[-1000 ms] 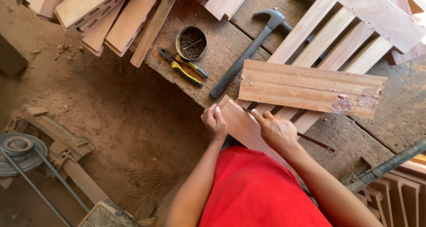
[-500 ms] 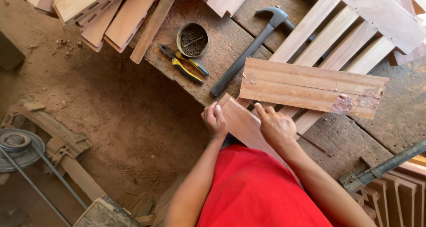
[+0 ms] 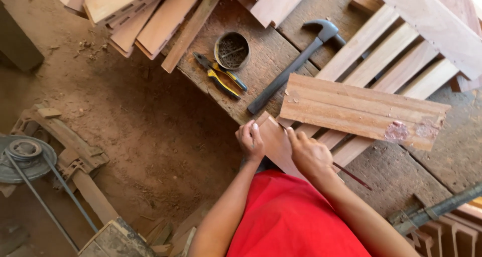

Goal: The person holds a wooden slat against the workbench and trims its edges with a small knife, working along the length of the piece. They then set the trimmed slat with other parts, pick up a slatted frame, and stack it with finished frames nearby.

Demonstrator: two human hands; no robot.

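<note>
My left hand [image 3: 250,141] pinches the left edge of a short narrow wooden board [image 3: 273,139] that lies on the rough workbench [image 3: 261,61] in front of my red shirt. My right hand [image 3: 309,155] rests on the same board and grips a thin reddish pencil [image 3: 353,176]. The pencil's tip touches the wood near the board's far end. Just beyond both hands lies a wider grooved plank [image 3: 361,109] with a patch of filler at its right end.
A black hammer [image 3: 296,66], yellow-handled pliers [image 3: 221,76] and a round tin of nails [image 3: 232,50] lie on the bench. A slatted panel [image 3: 401,56] is at right, with stacked planks [image 3: 150,16] above. Left, on the sawdust floor, sits a belt pulley [image 3: 22,156].
Both hands stay on the short board. The right hand has shifted slightly along it with the pencil. The view has drifted a little.
</note>
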